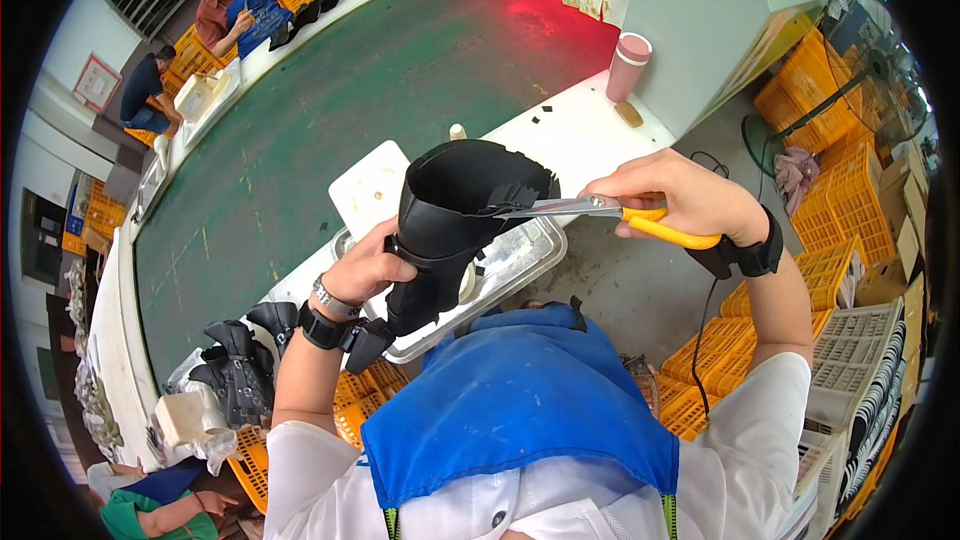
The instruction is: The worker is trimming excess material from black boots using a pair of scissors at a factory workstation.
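L fingers [388, 267] gripping blk boot upper [440, 232]; R fingers [630, 180] gripping yel-handled scissors [600, 204] at its top edge

red light [560, 5] tints a green belt [300, 130] beside a pale cabinet [700, 20]; the floor [650, 290] is grey.

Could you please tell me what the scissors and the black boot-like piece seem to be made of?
Scissors: blades likely steel, silvery and reflective; yellow handles probably smooth plastic, judging by their even colour and moulded curve.
Black boot-like piece: perhaps leather or a synthetic, with a low sheen and soft highlights; the picture leaves open which.
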The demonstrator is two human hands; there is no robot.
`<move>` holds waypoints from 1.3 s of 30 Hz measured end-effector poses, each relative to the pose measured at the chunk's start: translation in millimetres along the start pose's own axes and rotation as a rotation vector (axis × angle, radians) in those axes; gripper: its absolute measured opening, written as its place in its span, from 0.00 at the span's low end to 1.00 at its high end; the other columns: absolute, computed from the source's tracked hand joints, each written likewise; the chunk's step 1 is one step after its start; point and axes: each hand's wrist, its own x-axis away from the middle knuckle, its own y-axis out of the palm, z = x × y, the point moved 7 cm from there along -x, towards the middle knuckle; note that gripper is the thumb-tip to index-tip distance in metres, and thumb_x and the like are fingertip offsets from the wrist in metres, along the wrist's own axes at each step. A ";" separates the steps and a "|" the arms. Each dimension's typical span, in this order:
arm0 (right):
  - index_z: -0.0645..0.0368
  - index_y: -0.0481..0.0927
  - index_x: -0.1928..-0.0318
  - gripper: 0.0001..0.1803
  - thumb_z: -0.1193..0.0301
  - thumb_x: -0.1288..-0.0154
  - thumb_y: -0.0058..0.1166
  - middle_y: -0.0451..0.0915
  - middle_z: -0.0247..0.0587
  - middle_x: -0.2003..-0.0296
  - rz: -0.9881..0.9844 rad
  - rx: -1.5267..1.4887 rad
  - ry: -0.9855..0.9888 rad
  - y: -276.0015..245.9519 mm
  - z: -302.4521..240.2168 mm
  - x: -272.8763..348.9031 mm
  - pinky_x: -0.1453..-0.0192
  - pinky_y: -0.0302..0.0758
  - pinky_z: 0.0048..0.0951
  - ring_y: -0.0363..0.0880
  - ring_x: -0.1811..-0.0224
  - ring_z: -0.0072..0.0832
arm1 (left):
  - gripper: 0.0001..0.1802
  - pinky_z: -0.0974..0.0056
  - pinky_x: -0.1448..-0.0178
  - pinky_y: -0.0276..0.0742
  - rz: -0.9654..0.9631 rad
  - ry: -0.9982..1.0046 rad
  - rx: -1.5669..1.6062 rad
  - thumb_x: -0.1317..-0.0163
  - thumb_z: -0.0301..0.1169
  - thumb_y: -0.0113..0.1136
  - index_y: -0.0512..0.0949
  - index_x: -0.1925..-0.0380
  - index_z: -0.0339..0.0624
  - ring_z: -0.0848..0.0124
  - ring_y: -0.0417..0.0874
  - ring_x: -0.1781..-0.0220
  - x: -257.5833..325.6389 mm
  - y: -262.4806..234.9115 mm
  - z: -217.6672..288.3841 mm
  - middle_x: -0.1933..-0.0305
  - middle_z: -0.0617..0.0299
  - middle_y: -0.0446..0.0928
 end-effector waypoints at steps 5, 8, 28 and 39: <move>0.62 0.76 0.50 0.21 0.78 0.49 0.60 0.72 0.40 0.76 0.016 -0.031 0.033 5.2 9.2 1.6 0.71 0.64 0.23 0.63 0.77 0.23 | 0.37 0.65 0.38 0.64 0.002 -0.002 0.015 0.61 0.31 0.57 0.65 0.44 0.31 0.68 0.72 0.46 -1.9 -1.0 1.1 0.46 0.55 0.72; 0.63 0.75 0.50 0.22 0.76 0.48 0.62 0.72 0.37 0.75 0.067 -0.015 -0.041 8.1 14.6 1.9 0.70 0.65 0.22 0.62 0.76 0.21 | 0.38 0.65 0.38 0.64 0.004 -0.013 0.037 0.61 0.30 0.57 0.65 0.44 0.31 0.67 0.72 0.45 -2.2 -0.7 1.3 0.46 0.55 0.72; 0.59 0.75 0.51 0.29 0.62 0.54 0.67 0.80 0.50 0.60 0.394 0.553 0.808 45.9 317.4 20.2 0.53 0.73 0.35 0.78 0.55 0.42 | 0.37 0.55 0.47 0.68 1.199 -0.122 -1.499 0.66 0.27 0.65 0.69 0.48 0.43 0.51 0.74 0.54 236.3 -113.6 -55.9 0.54 0.50 0.73; 0.62 0.68 0.45 0.29 0.65 0.48 0.56 0.77 0.55 0.56 0.454 0.491 0.670 71.6 391.1 -51.6 0.50 0.72 0.39 0.76 0.53 0.50 | 0.48 0.54 0.43 0.65 1.544 -0.380 -1.381 0.65 0.39 0.72 0.60 0.40 0.45 0.56 0.68 0.44 221.6 -166.7 -181.7 0.43 0.52 0.65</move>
